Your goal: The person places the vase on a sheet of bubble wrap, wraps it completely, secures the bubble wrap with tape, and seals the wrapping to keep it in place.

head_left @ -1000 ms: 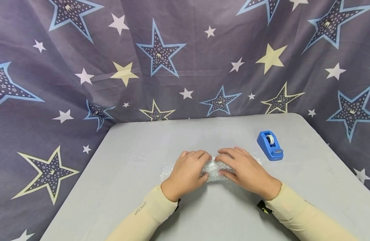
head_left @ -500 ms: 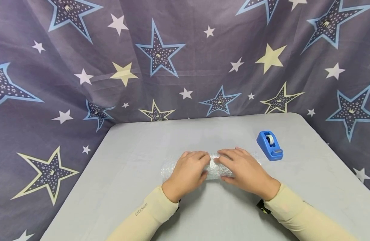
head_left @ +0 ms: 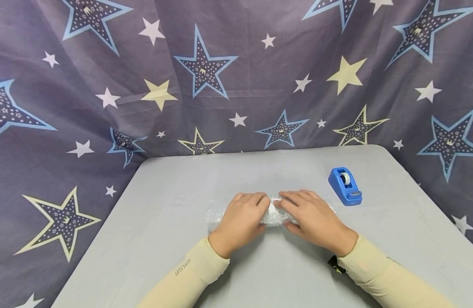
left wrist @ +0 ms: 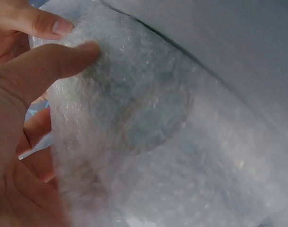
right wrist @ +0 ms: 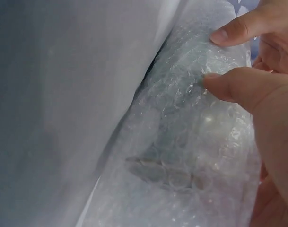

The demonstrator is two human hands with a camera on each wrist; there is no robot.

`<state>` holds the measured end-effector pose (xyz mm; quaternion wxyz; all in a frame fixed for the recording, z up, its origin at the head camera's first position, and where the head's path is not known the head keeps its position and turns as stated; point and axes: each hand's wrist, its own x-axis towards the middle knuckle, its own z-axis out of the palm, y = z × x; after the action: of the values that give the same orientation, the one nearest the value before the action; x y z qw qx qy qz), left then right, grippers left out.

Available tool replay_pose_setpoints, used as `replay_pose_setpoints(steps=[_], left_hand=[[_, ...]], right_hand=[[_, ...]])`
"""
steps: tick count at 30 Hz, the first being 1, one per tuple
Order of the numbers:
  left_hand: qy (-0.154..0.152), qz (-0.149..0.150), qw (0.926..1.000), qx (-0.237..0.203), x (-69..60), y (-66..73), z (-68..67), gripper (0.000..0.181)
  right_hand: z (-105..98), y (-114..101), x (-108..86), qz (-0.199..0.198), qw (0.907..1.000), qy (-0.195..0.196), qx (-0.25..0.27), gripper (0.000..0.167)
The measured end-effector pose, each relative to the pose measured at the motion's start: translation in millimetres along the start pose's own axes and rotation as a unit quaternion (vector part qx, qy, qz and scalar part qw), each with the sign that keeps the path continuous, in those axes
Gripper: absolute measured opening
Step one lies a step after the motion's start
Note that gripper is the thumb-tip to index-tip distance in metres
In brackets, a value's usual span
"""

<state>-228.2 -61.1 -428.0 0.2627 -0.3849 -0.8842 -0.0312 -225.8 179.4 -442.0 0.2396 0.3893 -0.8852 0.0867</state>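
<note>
A roll of clear bubble wrap point(head_left: 274, 217) lies crosswise on the table. My left hand point(head_left: 239, 220) grips its left part, thumb on the near side and fingers over the top. Close beside it, my right hand point(head_left: 315, 220) grips the right part the same way. In the left wrist view the bubble wrap point(left wrist: 148, 179) has a round-edged, greenish shape showing through, and the left thumb presses its surface. The right wrist view shows the right thumb on the wrap point(right wrist: 172, 142), with a dark curved edge visible inside. What is wrapped cannot be told.
A blue tape dispenser point(head_left: 345, 186) with a roll of tape stands to the right, beyond the right hand. The table point(head_left: 175, 184) has a pale grey cover. Behind and beside it hangs a dark curtain point(head_left: 236, 38) with stars.
The bubble wrap looks more tightly rolled, and its near edge has moved slightly away from me. Both hands keep their hold, with small shifts of the fingers and thumbs.
</note>
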Motion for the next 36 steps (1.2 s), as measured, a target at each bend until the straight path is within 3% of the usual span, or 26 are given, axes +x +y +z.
replay_pose_setpoints(steps=[11,19,25,36], left_hand=[[0.002,0.003,0.9997,-0.025,-1.2,-1.3,-2.3,0.042],[-0.010,-0.006,0.9991,-0.040,-0.4,-5.7,-6.3,0.037],[0.005,-0.020,0.9994,-0.027,-0.6,-8.6,-2.1,0.026],[0.012,-0.022,0.9996,-0.007,-1.2,-10.3,2.5,0.031]], right_hand=[[-0.3,1.7,-0.6,-0.015,0.9997,0.015,-0.011,0.055],[-3.3,3.3,0.0,0.009,0.9997,-0.006,0.021,0.057],[-0.5,7.3,1.1,0.022,0.9997,0.000,-0.008,0.058],[0.8,7.7,0.5,0.016,0.9968,-0.022,-0.075,0.064]])
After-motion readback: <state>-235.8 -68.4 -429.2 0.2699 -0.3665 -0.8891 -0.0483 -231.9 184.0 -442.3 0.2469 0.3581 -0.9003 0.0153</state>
